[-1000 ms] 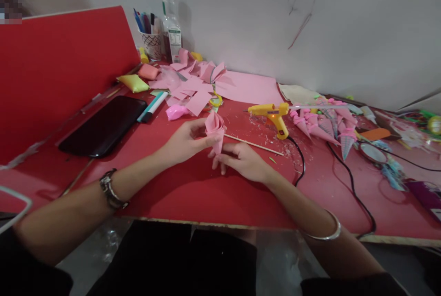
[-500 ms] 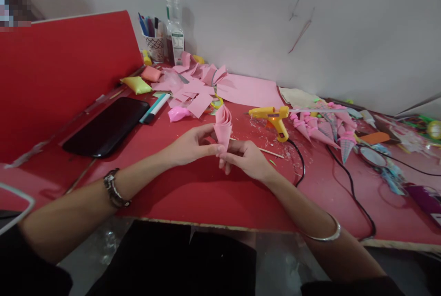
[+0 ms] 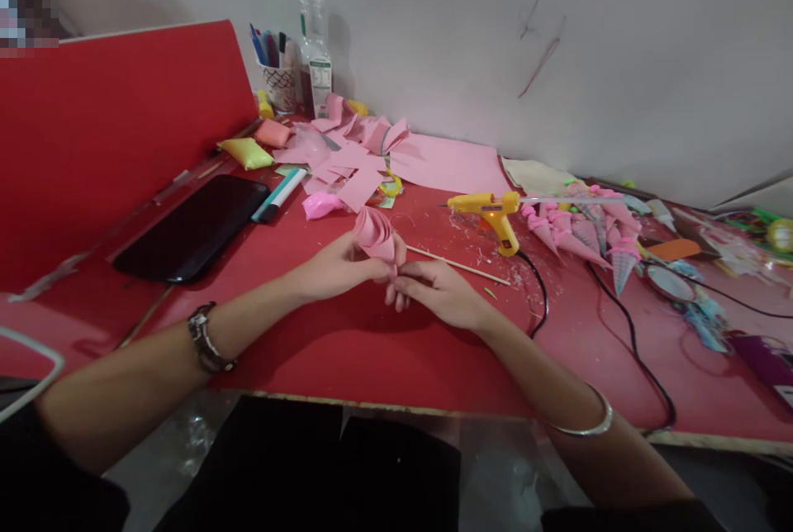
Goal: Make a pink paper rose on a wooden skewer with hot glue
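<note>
A pink paper cone, rolled in several layers, leans to the left between my hands above the red table. My left hand is closed around its side, thumb near the narrow end. With thumb and fingers my right hand pinches the pointed tip at the bottom. A thin wooden stick lies on the table just behind my right hand. The yellow glue gun lies farther back to the right, a small orange light showing on it.
Pink paper scraps and a pink sheet lie at the back. Small decorated cones are heaped at right, with black cable nearby. A dark tray-like object and markers lie left; a bottle stands behind.
The paper cone has tipped from upright to leaning left, its wide end now lower and nearer my left hand. Both hands keep their hold. More of the wooden stick shows.
</note>
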Available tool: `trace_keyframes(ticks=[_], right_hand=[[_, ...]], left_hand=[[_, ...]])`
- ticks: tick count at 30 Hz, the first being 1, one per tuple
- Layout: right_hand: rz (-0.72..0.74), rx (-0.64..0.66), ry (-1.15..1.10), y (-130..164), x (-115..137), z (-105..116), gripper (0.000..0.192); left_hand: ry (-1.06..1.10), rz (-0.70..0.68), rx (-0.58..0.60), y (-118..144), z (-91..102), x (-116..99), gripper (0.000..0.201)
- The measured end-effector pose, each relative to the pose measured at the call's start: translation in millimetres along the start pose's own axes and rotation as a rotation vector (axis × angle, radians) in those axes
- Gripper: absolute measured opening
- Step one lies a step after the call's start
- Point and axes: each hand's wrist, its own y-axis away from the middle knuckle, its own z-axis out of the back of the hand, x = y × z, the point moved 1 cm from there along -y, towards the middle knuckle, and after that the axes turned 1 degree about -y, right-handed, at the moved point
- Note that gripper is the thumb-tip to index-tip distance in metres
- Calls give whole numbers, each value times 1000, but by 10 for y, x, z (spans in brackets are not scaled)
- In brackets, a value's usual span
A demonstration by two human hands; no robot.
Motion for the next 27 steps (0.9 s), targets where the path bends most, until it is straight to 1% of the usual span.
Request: trace_keyframes(ticks=[2,5,11,13,16,18,20,23,25,27], right_hand=[[-16,0,-44,-1,5,-4,13],[-40,-13,-85,-2,2,-4,11],[-40,-19,-138,-2,-10,2,10],[-30,-4,-143,1,-3,7,13],[-27,54,-147,9,19,21,21],[-41,100,-140,17,29,37,25],[-58,140,-130,25,26,53,27],[-71,194,-165,29,0,71,31],[-77,230,-206,24,-17,76,30],[-87,260,-232,18,-24,81,28]], left_hand=[[33,5,20,-3,9,-1,6],[21,-4,31,0,17,-8,9],[12,-33,8,9,3,-30,20],[18,-44,6,10,-3,-36,22],[38,-59,21,15,-6,-45,22],[66,-68,69,20,-10,-62,23],[88,-72,141,27,-18,-92,22],[105,-45,236,37,-35,-140,19],[105,-21,270,42,-42,-158,16],[91,1,276,44,-41,-162,16]])
